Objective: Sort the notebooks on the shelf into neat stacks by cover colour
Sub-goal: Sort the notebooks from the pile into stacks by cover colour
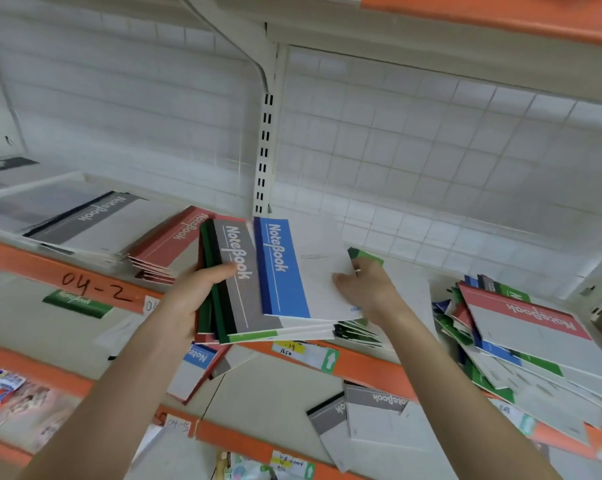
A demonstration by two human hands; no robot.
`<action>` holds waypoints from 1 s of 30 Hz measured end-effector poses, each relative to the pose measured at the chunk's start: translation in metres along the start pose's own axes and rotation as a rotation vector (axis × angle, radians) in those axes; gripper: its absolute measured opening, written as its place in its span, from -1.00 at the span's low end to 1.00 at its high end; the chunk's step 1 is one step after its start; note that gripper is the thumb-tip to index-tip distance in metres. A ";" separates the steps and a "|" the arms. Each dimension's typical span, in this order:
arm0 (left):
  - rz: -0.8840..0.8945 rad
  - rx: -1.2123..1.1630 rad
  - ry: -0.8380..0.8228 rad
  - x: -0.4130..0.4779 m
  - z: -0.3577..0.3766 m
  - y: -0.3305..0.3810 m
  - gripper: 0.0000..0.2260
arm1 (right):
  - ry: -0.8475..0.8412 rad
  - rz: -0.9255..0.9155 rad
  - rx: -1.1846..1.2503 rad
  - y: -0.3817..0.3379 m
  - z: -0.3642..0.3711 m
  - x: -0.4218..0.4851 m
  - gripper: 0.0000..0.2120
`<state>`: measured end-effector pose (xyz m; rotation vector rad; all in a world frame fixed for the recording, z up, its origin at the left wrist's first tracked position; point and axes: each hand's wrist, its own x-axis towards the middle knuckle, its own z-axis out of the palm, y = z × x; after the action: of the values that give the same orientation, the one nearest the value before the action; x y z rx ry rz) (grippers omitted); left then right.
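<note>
The left hand has its grip closed round one side of a fat bundle of notebooks. It holds the bundle up in the air, just in front of the shelf. The books are fanned out like cards. A blue notebook lies on top, a grey notebook peeks out beside it, and green ones sit under that. The right hand grips the far edge of the blue notebook, with the thumb on its white cover. The other fingers are hidden behind it.

The bundle looks heavy and slippery for one hand. If the right hand pulls the blue one away fast, I think the rest could slide and spill out. They might fall to the lower shelf, where loose grey notebooks lie.

The colours are mixed in the bundle, so two books could come out together. Then a wrong colour could land on the red stack.

The messy pile on the right leans over the shelf edge. A bump from an arm could tip it off.
</note>
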<state>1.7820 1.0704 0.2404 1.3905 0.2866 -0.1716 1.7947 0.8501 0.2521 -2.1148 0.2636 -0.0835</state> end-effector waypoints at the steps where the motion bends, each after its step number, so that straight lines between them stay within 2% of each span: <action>1: -0.016 -0.004 0.000 0.004 -0.012 0.001 -0.80 | 0.044 -0.008 -0.054 -0.002 0.001 0.002 -0.97; 4: -0.081 -0.032 0.012 0.013 -0.047 0.007 -0.85 | 0.167 -0.016 -0.252 -0.008 0.005 0.010 -0.75; 6: -0.088 -0.031 0.031 0.021 -0.071 0.014 -0.83 | 0.208 0.008 -0.454 -0.013 0.012 0.017 -0.67; 9: -0.080 0.013 0.038 0.043 -0.105 0.021 -0.65 | 0.210 0.036 -0.640 -0.019 0.033 0.024 -0.70; 12: -0.115 0.058 0.025 0.057 -0.133 0.024 -0.59 | 0.187 0.091 -0.755 -0.022 0.059 0.025 -0.76; 15: -0.120 0.070 0.016 0.057 -0.154 0.032 -0.64 | 0.191 0.177 -0.842 -0.029 0.079 0.018 -0.76; 17: -0.101 0.067 -0.013 0.058 -0.163 0.033 -0.76 | 0.213 0.227 -0.949 -0.036 0.087 0.011 -0.73; 19: -0.059 0.078 -0.022 0.058 -0.170 0.033 -0.88 | 0.257 0.181 -1.032 -0.045 0.097 0.000 -0.71; 21: -0.025 0.075 -0.043 0.058 -0.174 0.034 -0.90 | 0.271 0.016 -0.902 -0.059 0.115 -0.012 -0.77; 22: -0.027 0.069 -0.058 0.055 -0.175 0.034 -0.90 | 0.234 -0.034 -0.729 -0.068 0.126 -0.020 -0.74; 24: -0.034 0.053 -0.097 0.050 -0.176 0.033 -0.92 | 0.088 0.045 -0.280 -0.085 0.149 -0.032 -0.65; 26: -0.035 0.040 -0.124 0.045 -0.177 0.032 -0.89 | -0.056 0.157 0.002 -0.098 0.163 -0.038 -0.64; 28: -0.009 0.037 -0.136 0.043 -0.180 0.033 -0.82 | -0.128 0.131 -0.030 -0.103 0.172 -0.038 -0.62; 30: 0.030 0.021 -0.129 0.042 -0.183 0.036 -0.78 | -0.099 0.071 -0.074 -0.105 0.177 -0.035 -0.62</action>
<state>1.8146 1.2592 0.2338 1.3976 0.1576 -0.2389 1.8059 1.0585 0.2481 -2.1737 0.2860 0.0740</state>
